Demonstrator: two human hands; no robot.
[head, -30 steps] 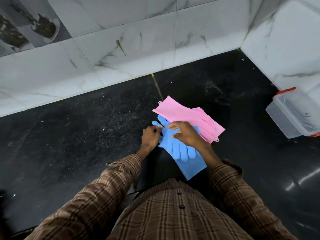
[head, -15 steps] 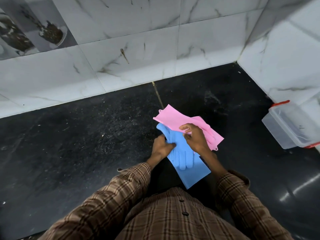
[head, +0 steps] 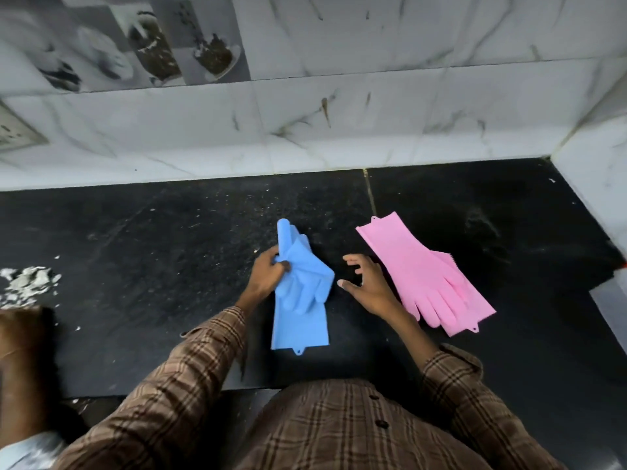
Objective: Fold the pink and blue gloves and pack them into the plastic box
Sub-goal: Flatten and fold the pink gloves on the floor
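The blue gloves (head: 300,300) lie stacked on the black counter (head: 152,266) in front of me, cuffs toward me, one glove's fingers pointing to the wall. My left hand (head: 266,276) pinches their left edge near the middle. The pink gloves (head: 424,276) lie flat to the right, apart from the blue ones. My right hand (head: 368,284) hovers between the two pairs with fingers spread, holding nothing. Only a corner of the plastic box (head: 610,296) shows at the right edge.
A white marble wall (head: 305,130) runs along the back and turns forward at the right corner. White debris (head: 27,283) lies on the counter at far left. A blurred brown object (head: 23,368) stands at the near left.
The blue gloves have been pulled left, out from under the pink ones. My right hand has let go and opened. The view has shifted left, so the box is almost out of frame.
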